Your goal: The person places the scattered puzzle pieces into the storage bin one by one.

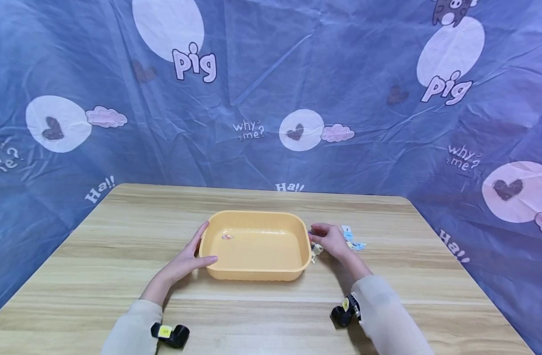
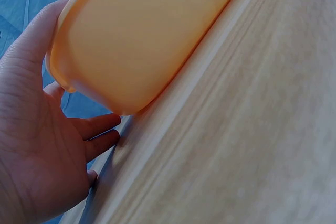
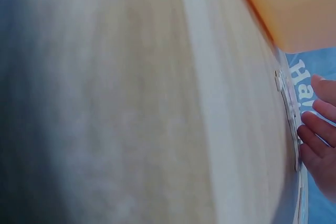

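A yellow-orange plastic basin (image 1: 261, 276) sits on the wooden table. My left hand (image 1: 188, 261) holds its left end, thumb over the rim and the other fingers outside the wall; the left wrist view shows the hand (image 2: 42, 129) around that corner. Inside the basin is a small flat red-and-white piece (image 1: 227, 237). My right hand (image 1: 332, 240) is just off the basin's right end, fingers loosely bent over small flat printed pieces (image 1: 316, 250). In the right wrist view, thin pieces (image 3: 286, 95) lie beside the fingers, and no held piece shows.
More flat light-blue and white pieces (image 1: 348, 234) lie to the right of my right hand. The table (image 1: 262, 315) ends at a blue printed cloth (image 1: 271, 162) hanging behind and at the sides. A small black device is strapped at each wrist.
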`<state>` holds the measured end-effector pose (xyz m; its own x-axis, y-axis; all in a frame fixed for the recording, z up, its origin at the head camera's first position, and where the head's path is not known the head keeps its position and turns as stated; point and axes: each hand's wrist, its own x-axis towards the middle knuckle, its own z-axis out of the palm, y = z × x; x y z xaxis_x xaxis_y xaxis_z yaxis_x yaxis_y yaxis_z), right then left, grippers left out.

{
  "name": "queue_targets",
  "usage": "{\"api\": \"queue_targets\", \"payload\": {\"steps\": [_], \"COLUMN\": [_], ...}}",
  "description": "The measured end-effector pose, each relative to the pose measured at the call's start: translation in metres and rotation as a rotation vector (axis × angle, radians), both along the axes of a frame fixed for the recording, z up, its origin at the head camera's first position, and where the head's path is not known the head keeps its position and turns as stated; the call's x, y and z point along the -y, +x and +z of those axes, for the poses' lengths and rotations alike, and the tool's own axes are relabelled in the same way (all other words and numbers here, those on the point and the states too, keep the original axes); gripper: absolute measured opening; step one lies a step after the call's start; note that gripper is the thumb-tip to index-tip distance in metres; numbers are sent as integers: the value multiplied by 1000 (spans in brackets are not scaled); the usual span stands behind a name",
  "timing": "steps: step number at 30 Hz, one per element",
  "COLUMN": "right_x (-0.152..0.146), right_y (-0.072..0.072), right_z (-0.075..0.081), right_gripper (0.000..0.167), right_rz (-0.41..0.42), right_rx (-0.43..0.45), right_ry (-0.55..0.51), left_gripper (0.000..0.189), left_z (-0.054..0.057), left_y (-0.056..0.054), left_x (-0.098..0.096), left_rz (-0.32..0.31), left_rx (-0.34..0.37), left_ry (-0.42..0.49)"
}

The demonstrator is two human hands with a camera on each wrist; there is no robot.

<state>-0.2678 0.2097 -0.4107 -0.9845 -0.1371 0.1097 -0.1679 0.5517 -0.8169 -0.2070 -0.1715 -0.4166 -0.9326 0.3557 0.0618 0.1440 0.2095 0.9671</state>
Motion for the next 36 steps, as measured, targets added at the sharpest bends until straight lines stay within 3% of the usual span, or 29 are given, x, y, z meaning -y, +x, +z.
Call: {"api": "queue_targets", "payload": {"steps": [7,18,36], "right_x": [-2,-5,-6], "right_y": [-2,-6,-7], "right_z": [-8,-14,-14], "right_gripper": [38,33,37], "right_rz": [3,59,57], "right_rx": [-28,-164,-127], "right_ry": [38,159,205], "left_gripper": [89,90,89], "left_z": [1,3,1], "left_y": [1,0,0], "left_x": [0,-1,-2], "left_rz": [-3,-2,0], "left_rx": [6,3,-7], "left_ry": [8,20,3]}}
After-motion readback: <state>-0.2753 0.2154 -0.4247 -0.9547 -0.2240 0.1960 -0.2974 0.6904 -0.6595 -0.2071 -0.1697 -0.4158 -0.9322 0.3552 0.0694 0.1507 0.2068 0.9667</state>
